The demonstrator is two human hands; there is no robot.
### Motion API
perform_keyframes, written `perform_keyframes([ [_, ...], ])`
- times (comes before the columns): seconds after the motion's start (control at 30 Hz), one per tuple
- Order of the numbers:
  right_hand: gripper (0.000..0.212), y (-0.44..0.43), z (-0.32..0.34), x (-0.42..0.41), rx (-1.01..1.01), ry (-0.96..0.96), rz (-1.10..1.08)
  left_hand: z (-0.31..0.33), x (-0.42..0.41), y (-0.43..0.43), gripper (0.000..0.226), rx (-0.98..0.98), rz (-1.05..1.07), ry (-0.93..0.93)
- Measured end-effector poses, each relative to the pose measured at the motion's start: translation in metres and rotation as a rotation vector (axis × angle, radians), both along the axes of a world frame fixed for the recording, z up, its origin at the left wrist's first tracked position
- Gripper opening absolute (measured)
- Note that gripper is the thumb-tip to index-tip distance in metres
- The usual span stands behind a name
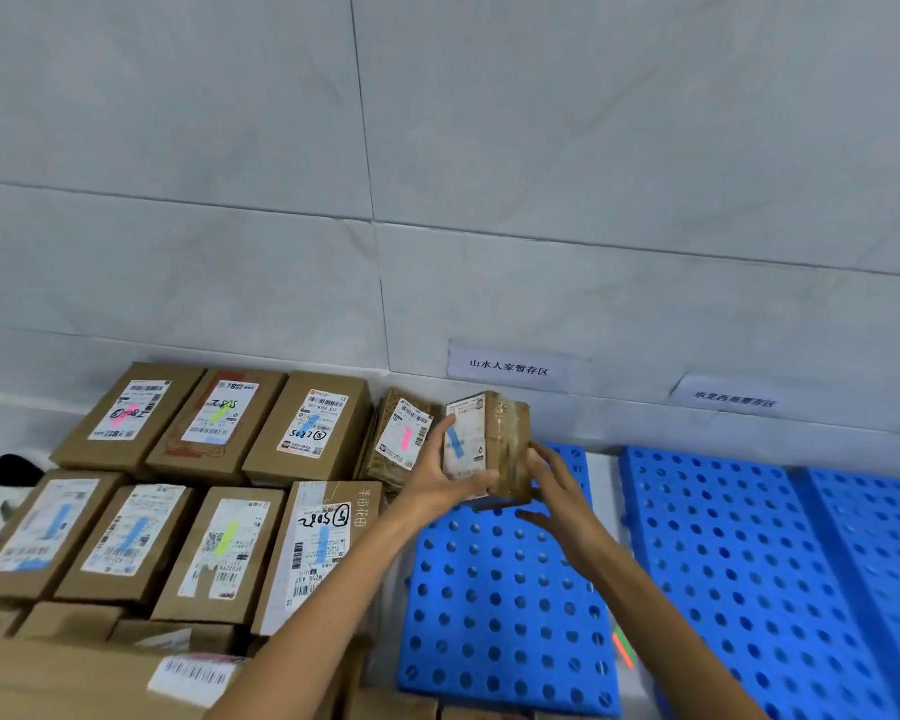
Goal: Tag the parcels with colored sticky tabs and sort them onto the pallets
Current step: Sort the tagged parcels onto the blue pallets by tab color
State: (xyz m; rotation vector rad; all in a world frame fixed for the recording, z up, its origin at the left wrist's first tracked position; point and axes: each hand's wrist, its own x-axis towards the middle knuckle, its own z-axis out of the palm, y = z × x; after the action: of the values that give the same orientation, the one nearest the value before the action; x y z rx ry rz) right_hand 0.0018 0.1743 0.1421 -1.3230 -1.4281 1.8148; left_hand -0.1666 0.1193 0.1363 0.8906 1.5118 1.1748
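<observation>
I hold a small brown taped parcel (492, 444) with a white label and a blue sticky tab just above the far end of the middle blue pallet (505, 605). My left hand (445, 475) grips its left and lower side, thumb across the label. My right hand (554, 491) touches its right side with fingers fairly straight. A small parcel with a pink tab (401, 439) stands right beside it on the left.
Several brown parcels with pink, yellow-green and blue tabs (219, 480) lie in rows on the left. A second blue pallet (780, 563) lies to the right. Two paper signs (510, 367) hang on the tiled wall. Colored tabs (623, 648) lie between the pallets.
</observation>
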Motion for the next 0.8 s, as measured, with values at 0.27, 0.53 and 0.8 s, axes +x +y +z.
perform_keyframes([
  [0.27,0.044,0.014,-0.047,-0.006,-0.122,-0.052,-0.113,-0.031,0.005,0.006,0.043,-0.025,0.015,0.189],
  [0.53,0.039,0.048,-0.116,-0.049,0.109,-0.396,-0.062,-0.087,-0.004,0.042,0.043,-0.197,-0.098,0.467],
  [0.8,0.052,0.087,-0.144,-0.088,0.258,-0.572,-0.036,-0.107,-0.047,0.068,0.041,-0.101,0.03,0.749],
])
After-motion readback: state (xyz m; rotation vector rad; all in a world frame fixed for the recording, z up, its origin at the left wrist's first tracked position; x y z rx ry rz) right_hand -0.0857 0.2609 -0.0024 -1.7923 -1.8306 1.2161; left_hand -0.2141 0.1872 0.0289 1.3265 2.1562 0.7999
